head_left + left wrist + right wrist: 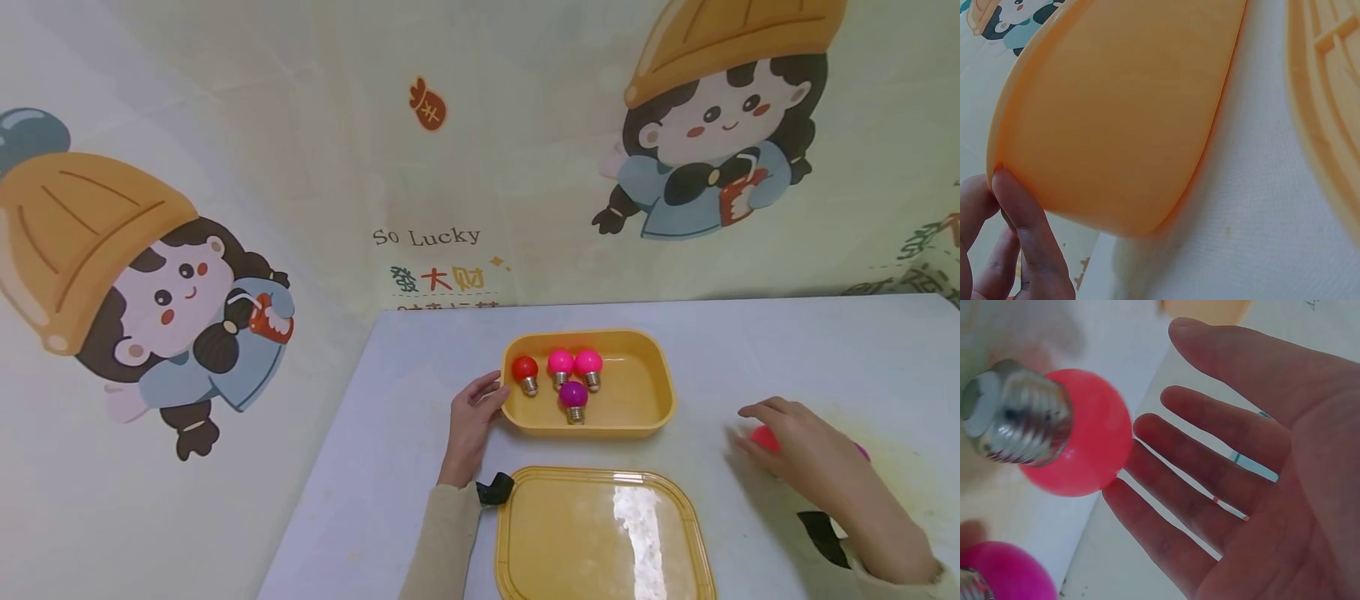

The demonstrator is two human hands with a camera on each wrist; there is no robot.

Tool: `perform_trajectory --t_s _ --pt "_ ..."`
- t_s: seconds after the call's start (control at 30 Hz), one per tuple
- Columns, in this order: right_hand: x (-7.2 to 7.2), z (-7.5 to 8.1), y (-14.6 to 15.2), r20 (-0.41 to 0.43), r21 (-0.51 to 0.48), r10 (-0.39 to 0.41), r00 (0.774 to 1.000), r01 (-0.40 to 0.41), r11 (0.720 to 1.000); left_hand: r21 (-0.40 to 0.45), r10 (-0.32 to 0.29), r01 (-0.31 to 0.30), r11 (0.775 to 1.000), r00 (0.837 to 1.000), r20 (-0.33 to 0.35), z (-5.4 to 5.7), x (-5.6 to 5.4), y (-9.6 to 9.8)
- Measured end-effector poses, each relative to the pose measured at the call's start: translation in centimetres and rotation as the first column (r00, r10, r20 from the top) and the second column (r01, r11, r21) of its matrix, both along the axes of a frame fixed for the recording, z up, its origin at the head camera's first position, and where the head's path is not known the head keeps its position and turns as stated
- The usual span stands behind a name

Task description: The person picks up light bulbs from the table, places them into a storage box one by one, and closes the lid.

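With thumb and fingers, my left hand (pixel 471 429) pinches the left end of a yellow plastic box (pixel 641 392). The left wrist view shows the thumb against the box's outer wall (pixel 1122 112). Inside lie a red light bulb (pixel 525 367), two pink bulbs (pixel 560 362) and a purple bulb (pixel 573 394), all with metal screw bases. My right hand (pixel 813 454) hovers with spread, relaxed fingers over a pinkish-red bulb (pixel 1094 437) on the table. A magenta bulb (pixel 1013 572) lies beyond that one, mostly hidden by the hand in the head view.
A flat yellow lid (pixel 570 533) lies on the white table (pixel 360 467) in front of the box. Behind the table hangs a pale cloth (pixel 525 167) printed with cartoon figures and lettering. A dark strap (pixel 495 489) shows at the left wrist.
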State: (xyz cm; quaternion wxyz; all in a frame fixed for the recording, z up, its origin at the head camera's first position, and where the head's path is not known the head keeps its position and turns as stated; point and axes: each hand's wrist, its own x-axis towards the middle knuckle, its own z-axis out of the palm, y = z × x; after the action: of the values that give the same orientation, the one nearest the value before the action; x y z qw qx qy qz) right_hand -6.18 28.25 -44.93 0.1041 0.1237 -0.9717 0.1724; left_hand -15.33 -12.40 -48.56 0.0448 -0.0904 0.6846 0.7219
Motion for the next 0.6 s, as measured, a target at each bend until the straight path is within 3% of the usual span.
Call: perform_trajectory --t_s 0.17,0.37,0.6 --pt "0.0 -0.3 0.4 0.079 0.015 -0.019 0.997 0.018 1.000 -0.002 0.008 -0.008 1.000 1.000 -0.013 0.0 0.0 0.2" --pt "-0.3 -0.5 1.0 0.221 0.040 -0.028 0.975 0.020 0.999 0.001 0.002 -0.002 1.000 1.000 -0.023 0.1 0.0 0.2" --pt "-0.3 -1.1 1.4 0.190 0.020 0.039 0.981 -0.044 0.999 -0.001 0.001 -0.001 1.000 1.000 -0.020 0.0 0.1 -0.1"
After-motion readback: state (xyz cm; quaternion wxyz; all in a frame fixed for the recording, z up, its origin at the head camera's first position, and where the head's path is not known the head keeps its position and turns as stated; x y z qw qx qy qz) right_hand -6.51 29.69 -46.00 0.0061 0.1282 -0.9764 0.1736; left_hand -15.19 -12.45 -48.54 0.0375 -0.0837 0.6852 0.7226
